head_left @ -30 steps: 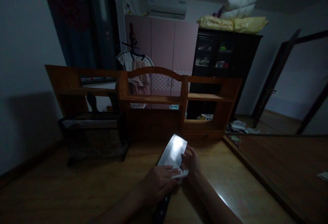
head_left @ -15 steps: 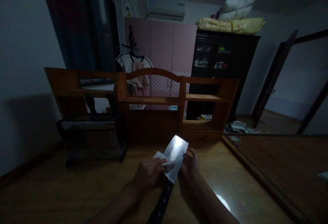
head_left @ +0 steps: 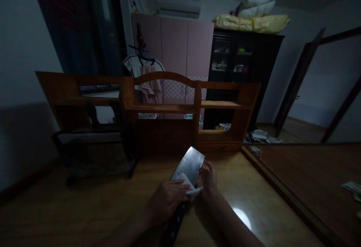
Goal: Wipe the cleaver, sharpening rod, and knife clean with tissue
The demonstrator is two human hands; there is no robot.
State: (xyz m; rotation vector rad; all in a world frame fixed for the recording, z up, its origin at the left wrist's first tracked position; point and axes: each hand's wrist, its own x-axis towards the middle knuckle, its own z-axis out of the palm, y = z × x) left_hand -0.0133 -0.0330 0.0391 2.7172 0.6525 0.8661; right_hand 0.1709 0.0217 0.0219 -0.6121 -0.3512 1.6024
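A cleaver (head_left: 189, 163) with a broad metal blade and a black riveted handle is held over the table, its blade pointing away from me and its handle toward me. My left hand (head_left: 167, 198) presses a folded white tissue (head_left: 187, 181) on the blade near the handle. Along the blade's right edge, my right hand (head_left: 208, 180) grips the cleaver, its fingertips partly hidden behind the metal. The left hand covers part of the handle.
At the left stands a dark knife rack (head_left: 96, 156) with black handles sticking up. A wooden shelf unit (head_left: 163, 107) spans the back of the wooden tabletop (head_left: 225, 168). The table's raised edge (head_left: 270, 183) runs along the right.
My left hand has slid the tissue down the blade toward the handle. The right hand stays at the blade's right edge. The whole view has shifted slightly.
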